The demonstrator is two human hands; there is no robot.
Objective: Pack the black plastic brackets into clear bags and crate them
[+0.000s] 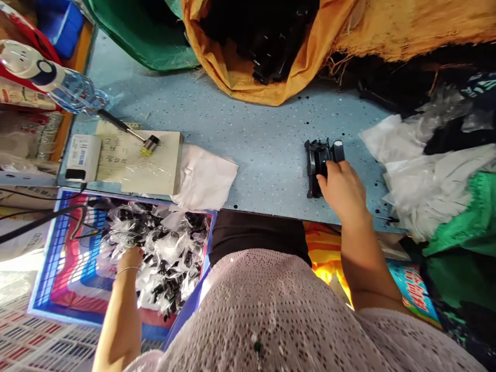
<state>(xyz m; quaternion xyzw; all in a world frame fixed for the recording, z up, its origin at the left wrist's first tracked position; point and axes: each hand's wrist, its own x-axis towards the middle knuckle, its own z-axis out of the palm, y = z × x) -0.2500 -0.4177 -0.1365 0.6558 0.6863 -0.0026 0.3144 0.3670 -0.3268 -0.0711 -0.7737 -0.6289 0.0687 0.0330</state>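
Note:
My right hand (344, 191) is on a black plastic part (318, 168) at the right of the blue speckled table (267, 150). Its thumb and fingers close round the part's near right side. A second black piece (338, 150) with a shiny end shows just beyond the fingers. My left hand (132, 260) reaches down into a blue plastic basket (50, 276) beside the table, at its lower left. Clear bags with black parts (166, 248) fill much of the basket and surround this hand. Its fingers are hidden among them.
An orange sack (248, 93) of black parts and a green sack (155, 51) stand at the back. White plastic bags (430, 170) lie at the right and a white sheet (207, 175) at the left. A screwdriver-like tool (120, 122) rests on a box (155, 170) near a bottle (77, 93).

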